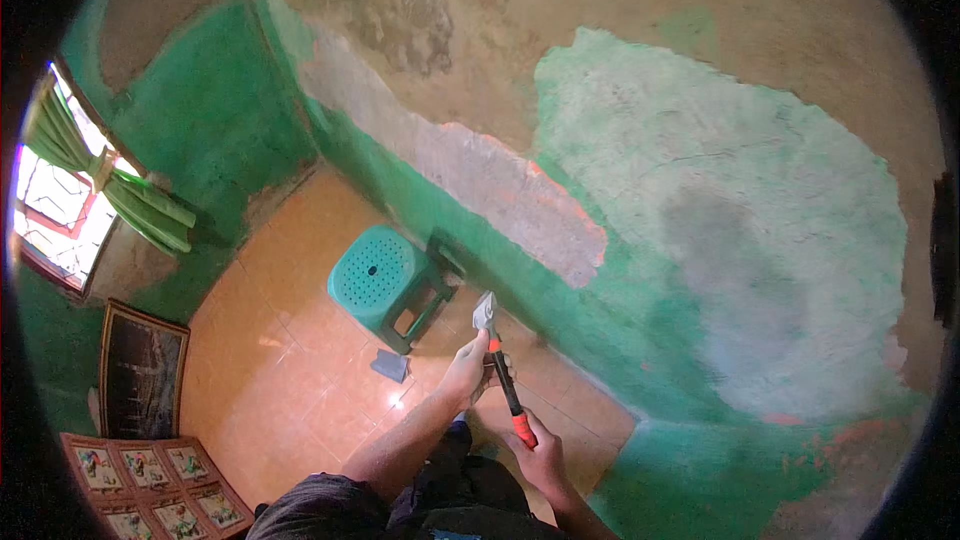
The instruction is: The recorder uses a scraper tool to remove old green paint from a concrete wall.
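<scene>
Scraper (pixel 508 380), hand-held, with a pale metal head, black shaft and orange-red bands: lower centre of the frame, slanting from the head at upper left to the butt at lower right. Left hand (pixel 466 372): closed around the shaft just below the head, thumb lying up along it. Right hand (pixel 541 453): closed on the orange-red butt end; the two hands sit apart on the one tool. Forearms: bare, entering from the lower edge, dark clothing between them. Stool (pixel 376 270), green plastic, seat pierced with small holes: centre of the frame, upright on the floor, near the wall. Block (pixel 390 366), grey, small: on the floor just below the stool. Floor (pixel 290 335): orange tiles, glossy, left of centre. Wall (pixel 690 360): green, worn, running from upper left to lower right; it carries a long grey stripped band at centre and a broad whitish patch at right, with brown surface above. Window (pixel 55 190), bright, barred: far left. Curtain (pixel 150 208), green, gathered at its middle: beside the window. Framed picture (pixel 143 370), dark: leaning at lower left. Panelled piece (pixel 155 468), reddish brown, with small pictures: lower left corner.
</scene>
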A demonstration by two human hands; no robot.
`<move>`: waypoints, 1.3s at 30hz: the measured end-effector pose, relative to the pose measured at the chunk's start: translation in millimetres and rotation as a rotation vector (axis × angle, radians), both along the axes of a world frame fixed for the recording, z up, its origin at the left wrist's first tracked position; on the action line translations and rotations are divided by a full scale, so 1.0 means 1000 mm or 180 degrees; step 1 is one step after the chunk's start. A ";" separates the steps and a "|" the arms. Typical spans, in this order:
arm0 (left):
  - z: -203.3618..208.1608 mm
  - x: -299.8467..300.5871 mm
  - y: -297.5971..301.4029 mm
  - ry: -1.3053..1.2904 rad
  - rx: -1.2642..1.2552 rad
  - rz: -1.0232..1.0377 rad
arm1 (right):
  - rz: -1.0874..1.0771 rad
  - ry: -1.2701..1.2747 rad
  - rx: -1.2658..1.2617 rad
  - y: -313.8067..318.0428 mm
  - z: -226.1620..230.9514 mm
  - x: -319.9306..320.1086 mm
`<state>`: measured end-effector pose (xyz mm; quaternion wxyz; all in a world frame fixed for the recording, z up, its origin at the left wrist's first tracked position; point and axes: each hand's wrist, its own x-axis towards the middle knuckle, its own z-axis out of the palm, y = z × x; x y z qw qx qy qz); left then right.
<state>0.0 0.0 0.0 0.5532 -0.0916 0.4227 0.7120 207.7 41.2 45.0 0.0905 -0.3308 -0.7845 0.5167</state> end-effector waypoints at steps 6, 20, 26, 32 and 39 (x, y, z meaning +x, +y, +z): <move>0.034 0.057 0.015 0.0145 0.0040 -0.0116 | -0.0130 -0.0368 -0.0073 -0.001 0.038 0.057; 0.059 0.150 0.023 0.0400 0.0356 -0.0653 | -0.0660 0.0149 -0.0046 -0.025 0.061 0.161; 0.095 0.159 0.037 0.0600 0.0490 -0.0769 | -0.0705 0.0244 0.0305 -0.018 0.079 0.172; 0.145 0.115 0.071 0.0945 0.0574 -0.0892 | -0.0545 0.0893 0.0580 0.014 0.080 0.125; 0.207 0.019 0.124 0.1319 0.1031 -0.1057 | -0.0633 0.1507 -0.1716 0.054 0.132 0.029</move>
